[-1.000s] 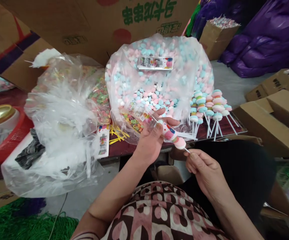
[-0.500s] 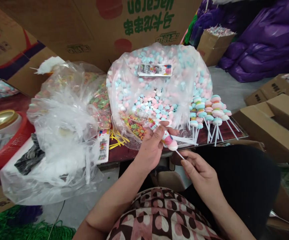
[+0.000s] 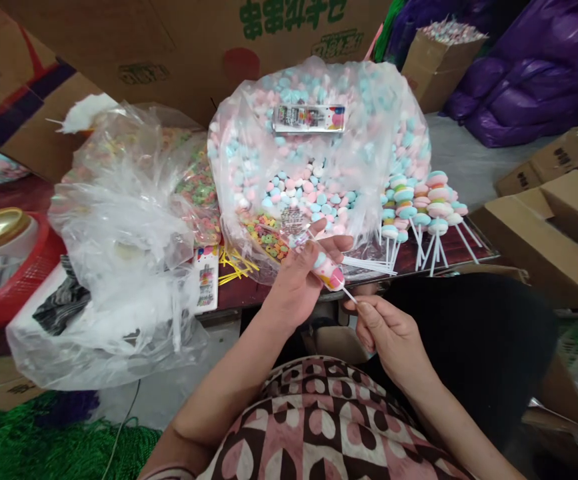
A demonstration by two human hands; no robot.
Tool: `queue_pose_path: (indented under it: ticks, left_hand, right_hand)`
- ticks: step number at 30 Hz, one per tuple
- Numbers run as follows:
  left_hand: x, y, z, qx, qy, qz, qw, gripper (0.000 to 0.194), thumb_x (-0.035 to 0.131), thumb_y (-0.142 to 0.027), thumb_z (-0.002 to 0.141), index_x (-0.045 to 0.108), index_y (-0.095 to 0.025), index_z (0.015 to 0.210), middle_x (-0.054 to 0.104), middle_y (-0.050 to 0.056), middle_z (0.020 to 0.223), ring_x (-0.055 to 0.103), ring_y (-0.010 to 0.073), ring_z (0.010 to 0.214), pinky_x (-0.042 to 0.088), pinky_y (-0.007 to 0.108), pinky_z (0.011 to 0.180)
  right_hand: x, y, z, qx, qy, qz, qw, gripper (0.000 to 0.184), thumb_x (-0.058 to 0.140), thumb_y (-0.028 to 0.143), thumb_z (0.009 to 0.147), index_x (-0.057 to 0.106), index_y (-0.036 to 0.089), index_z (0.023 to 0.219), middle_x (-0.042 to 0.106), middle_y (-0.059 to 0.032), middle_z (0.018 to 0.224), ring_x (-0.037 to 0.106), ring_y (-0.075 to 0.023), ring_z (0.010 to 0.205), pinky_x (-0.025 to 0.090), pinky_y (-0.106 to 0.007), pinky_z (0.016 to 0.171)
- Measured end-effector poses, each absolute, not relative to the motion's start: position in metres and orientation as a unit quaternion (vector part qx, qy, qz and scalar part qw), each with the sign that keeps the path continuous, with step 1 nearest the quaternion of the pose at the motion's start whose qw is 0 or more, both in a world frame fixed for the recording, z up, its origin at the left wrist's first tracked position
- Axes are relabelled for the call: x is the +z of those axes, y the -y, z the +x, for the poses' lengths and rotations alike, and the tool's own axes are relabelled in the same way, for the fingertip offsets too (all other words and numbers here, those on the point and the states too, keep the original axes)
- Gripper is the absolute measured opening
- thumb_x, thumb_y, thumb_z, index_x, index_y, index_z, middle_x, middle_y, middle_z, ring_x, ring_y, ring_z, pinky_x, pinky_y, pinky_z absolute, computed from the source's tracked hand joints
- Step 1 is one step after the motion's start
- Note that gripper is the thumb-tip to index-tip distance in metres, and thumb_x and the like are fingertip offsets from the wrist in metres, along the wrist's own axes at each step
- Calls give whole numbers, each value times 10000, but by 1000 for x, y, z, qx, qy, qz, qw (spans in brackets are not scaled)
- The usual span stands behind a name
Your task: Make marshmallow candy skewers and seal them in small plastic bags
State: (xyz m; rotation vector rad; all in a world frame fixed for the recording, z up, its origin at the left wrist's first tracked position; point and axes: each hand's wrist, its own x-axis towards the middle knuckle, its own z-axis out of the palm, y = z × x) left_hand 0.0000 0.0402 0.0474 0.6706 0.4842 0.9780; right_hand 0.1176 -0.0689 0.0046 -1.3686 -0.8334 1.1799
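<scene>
A printed clear wrapper [image 3: 329, 272] with a candy skewer inside lies across the fingers of my left hand [image 3: 296, 280], its thumb pressed on the wrapper. Out of the wrapper's lower end sticks a white stick [image 3: 349, 295], pinched between thumb and forefinger of my right hand [image 3: 386, 327]. Just beyond my hands, a big clear bag [image 3: 369, 100] of pink, blue and white candies lies open, with small coloured candy rings [image 3: 269, 237] at its front. Loose white sticks [image 3: 371, 265] lie right of my left hand. Finished-looking candy skewers [image 3: 439, 203] are piled farther right.
Stacked wrappers [image 3: 309, 119] rest on the big bag; another stack [image 3: 207, 280] lies near yellow ties [image 3: 236, 267]. Crumpled plastic bags [image 3: 119, 260] and a red basket [image 3: 33, 267] occupy the left. Open cardboard boxes [image 3: 543, 233] stand at right; a large carton [image 3: 183, 53] stands behind.
The candy skewer has slid deeper into the wrapper, so the end candy that stuck out is now covered. My right hand has moved up and left, and my left fingers have spread more.
</scene>
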Motion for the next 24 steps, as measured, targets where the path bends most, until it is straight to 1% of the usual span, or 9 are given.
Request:
queue_pose_path:
  ticks: [2,4,7,10,14,17,19,21,24]
  left_hand:
    - [44,-37,5,460,-236,321,794,341,705,-468,803,651,-216,1026,707,22,794,675,205,965,485,339,858]
    - [38,-29,11,446,-238,331,797,300,695,-462,812,653,-204,957,675,7,704,683,205,913,486,331,831]
    - [30,-18,16,416,-234,332,813,312,705,-465,802,650,-186,932,689,25,738,683,197,855,486,313,788]
    - [31,-22,10,413,-234,319,820,383,719,-482,784,644,-191,1021,709,41,832,678,187,827,482,287,725]
    - [42,-37,0,447,-233,304,808,389,728,-472,781,641,-201,1046,658,4,731,679,192,864,491,290,761]
    - [43,-39,2,454,-238,307,802,362,727,-459,787,641,-195,1019,624,-9,689,676,184,841,490,276,734]
    - [37,-33,6,442,-242,315,805,370,701,-475,805,634,-191,1032,622,-6,705,665,168,777,482,263,676]
    - [27,-25,10,410,-243,335,812,406,667,-509,820,619,-190,1067,617,-9,717,618,133,634,467,254,592]
    - [15,-17,11,343,-245,403,812,453,592,-566,850,587,-195,1111,579,-30,677,484,91,458,424,247,488]
  right_hand:
    - [5,68,115,500,347,-581,540,352,583,511,897,673,170,888,391,82,441,334,-60,385,245,-190,390]
    - [8,65,112,502,333,-583,546,355,577,519,897,663,175,877,378,87,439,309,-57,379,233,-191,385]
    - [13,60,109,503,322,-574,560,339,574,515,902,644,184,866,371,93,439,291,-56,379,241,-194,386]
    - [17,59,111,521,346,-554,549,317,590,495,899,655,185,912,433,79,467,365,-64,412,304,-194,416]
    - [16,62,116,537,368,-535,538,332,657,452,853,663,198,1067,602,30,624,518,-93,514,441,-222,503]
    - [16,61,116,482,412,-570,522,280,619,437,879,685,187,987,628,7,630,554,-113,531,478,-247,523]
    - [17,59,115,451,424,-589,519,255,595,421,897,683,182,905,603,11,590,541,-111,513,471,-245,511]
    - [17,56,112,442,410,-595,531,244,580,407,908,662,183,859,581,20,577,522,-104,499,460,-239,503]
    - [14,55,111,445,381,-588,557,205,588,396,906,618,195,930,569,40,581,513,-101,495,458,-233,499]
